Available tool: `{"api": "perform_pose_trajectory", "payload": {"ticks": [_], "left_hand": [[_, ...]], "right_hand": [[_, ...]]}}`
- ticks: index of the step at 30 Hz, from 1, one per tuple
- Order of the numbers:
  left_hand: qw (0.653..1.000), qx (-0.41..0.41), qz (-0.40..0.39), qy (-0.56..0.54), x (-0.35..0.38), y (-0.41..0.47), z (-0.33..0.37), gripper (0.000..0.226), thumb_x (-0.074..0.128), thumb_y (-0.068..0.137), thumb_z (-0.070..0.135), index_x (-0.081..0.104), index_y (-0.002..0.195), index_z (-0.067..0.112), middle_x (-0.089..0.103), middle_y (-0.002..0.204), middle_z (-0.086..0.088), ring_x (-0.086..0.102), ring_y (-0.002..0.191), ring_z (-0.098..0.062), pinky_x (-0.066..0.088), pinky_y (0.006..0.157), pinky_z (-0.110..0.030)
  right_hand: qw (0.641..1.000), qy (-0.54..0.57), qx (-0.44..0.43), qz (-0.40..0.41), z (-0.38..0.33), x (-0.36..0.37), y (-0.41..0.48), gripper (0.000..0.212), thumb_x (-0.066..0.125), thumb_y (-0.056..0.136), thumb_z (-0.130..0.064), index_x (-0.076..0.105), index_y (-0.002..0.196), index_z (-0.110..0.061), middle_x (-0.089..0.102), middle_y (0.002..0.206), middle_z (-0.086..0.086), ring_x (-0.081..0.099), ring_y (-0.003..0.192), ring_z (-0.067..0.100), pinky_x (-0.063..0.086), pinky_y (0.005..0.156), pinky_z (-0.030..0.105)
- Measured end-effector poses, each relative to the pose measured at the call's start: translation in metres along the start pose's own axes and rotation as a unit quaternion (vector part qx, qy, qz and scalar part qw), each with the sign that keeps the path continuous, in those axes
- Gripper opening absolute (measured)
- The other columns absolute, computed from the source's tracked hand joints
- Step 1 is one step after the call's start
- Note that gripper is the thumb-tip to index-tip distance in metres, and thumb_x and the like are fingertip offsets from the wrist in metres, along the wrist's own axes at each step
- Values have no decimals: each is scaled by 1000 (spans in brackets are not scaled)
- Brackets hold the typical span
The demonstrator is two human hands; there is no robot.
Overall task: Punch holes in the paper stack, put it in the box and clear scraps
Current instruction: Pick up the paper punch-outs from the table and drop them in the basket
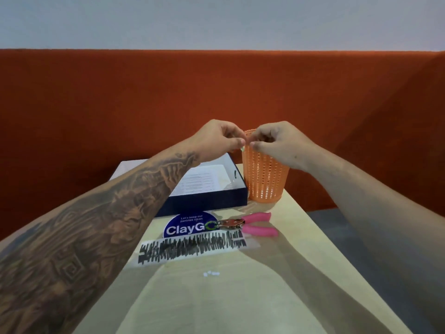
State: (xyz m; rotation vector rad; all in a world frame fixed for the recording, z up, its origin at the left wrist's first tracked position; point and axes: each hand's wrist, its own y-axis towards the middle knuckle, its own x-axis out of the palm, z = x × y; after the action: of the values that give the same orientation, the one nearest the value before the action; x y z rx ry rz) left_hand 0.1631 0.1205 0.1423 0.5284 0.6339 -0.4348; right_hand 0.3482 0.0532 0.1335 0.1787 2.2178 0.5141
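Both my hands are raised over the rim of an orange mesh bin (263, 182) at the far end of the table. My left hand (216, 138) pinches a small pale scrap (242, 148) just left of the rim. My right hand (277, 141) has its fingers curled with the fingertips pinched together over the bin; what they hold is too small to see. The printed paper stack (204, 179) lies inside the dark blue box (209, 201), left of the bin. The pink-handled hole punch (248, 224) lies on the table. A few white paper dots (211, 273) lie nearer to me.
The narrow pale table (301, 273) carries a round blue ClayGo sticker (187, 226) and a scribbled-over white label (192, 245). An orange padded wall (216, 92) stands right behind the table. Grey floor (337, 227) shows past the right edge.
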Motion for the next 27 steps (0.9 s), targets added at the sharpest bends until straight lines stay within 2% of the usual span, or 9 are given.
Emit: {"api": "perform_pose_trajectory", "payload": {"ticks": [3, 5, 7, 10, 13, 16, 19, 22, 27], "left_hand": [[999, -12, -30, 29, -3, -43, -10, 15, 67, 97, 13, 76, 108, 8, 74, 90, -1, 64, 78, -8, 48, 58, -6], [996, -19, -62, 57, -1, -70, -23, 13, 68, 96, 13, 77, 104, 9, 75, 89, -6, 64, 75, -10, 51, 63, -14], [989, -36, -105, 99, 3, -97, -40, 11, 70, 94, 17, 78, 101, 14, 74, 82, 2, 62, 69, -6, 49, 67, -20], [978, -60, -161, 119, 9, -131, -62, 8, 72, 92, 21, 79, 97, 21, 69, 74, 15, 56, 61, 6, 45, 64, -17], [972, -80, -188, 113, 15, -155, -76, 8, 74, 89, 23, 80, 94, 26, 71, 79, 16, 59, 67, 4, 47, 66, -17], [971, -99, -195, 95, 20, -170, -84, 10, 74, 90, 20, 79, 97, 25, 75, 87, 8, 63, 72, -3, 51, 66, -20], [971, -106, -200, 78, 24, -177, -88, 10, 77, 88, 22, 78, 97, 26, 75, 91, -4, 62, 74, -11, 56, 73, -34], [972, -102, -201, 63, 26, -178, -89, 10, 79, 87, 22, 78, 96, 25, 69, 82, 0, 58, 71, -8, 54, 70, -34], [975, -101, -192, 54, 27, -179, -92, 12, 79, 87, 20, 77, 99, 22, 68, 81, 5, 59, 71, -7, 54, 72, -32]], "right_hand": [[998, 15, -3, -57, -11, 27, -26, 10, 69, 97, -24, 77, 102, -23, 72, 90, -4, 64, 84, 9, 49, 67, 24], [995, 4, -7, -104, -12, 49, -43, 8, 72, 94, -25, 78, 99, -24, 74, 90, -3, 66, 86, 15, 54, 74, 33], [986, -12, -11, -165, -11, 72, -61, 6, 73, 91, -22, 78, 95, -25, 75, 88, -5, 68, 83, 14, 56, 78, 39], [974, -7, -19, -225, -9, 100, -89, 13, 73, 87, -14, 79, 93, -24, 77, 85, -4, 66, 73, 9, 57, 76, 37], [965, -12, -27, -262, -12, 115, -110, 22, 70, 86, -11, 81, 98, -25, 78, 92, -3, 67, 80, 14, 54, 74, 28], [957, -4, -39, -289, -17, 118, -116, 24, 73, 86, -10, 83, 102, -26, 75, 98, -3, 67, 86, 13, 53, 75, 25], [950, -6, -43, -309, -19, 116, -114, 26, 76, 87, -15, 82, 107, -31, 70, 100, -3, 62, 90, 11, 49, 75, 20], [948, -20, -52, -315, -20, 118, -112, 23, 77, 88, -22, 82, 108, -33, 66, 97, -6, 60, 88, 9, 48, 78, 24], [950, -47, -78, -298, -18, 120, -116, 15, 78, 88, -23, 82, 100, -31, 70, 98, -15, 63, 92, 4, 52, 84, 29]]}}
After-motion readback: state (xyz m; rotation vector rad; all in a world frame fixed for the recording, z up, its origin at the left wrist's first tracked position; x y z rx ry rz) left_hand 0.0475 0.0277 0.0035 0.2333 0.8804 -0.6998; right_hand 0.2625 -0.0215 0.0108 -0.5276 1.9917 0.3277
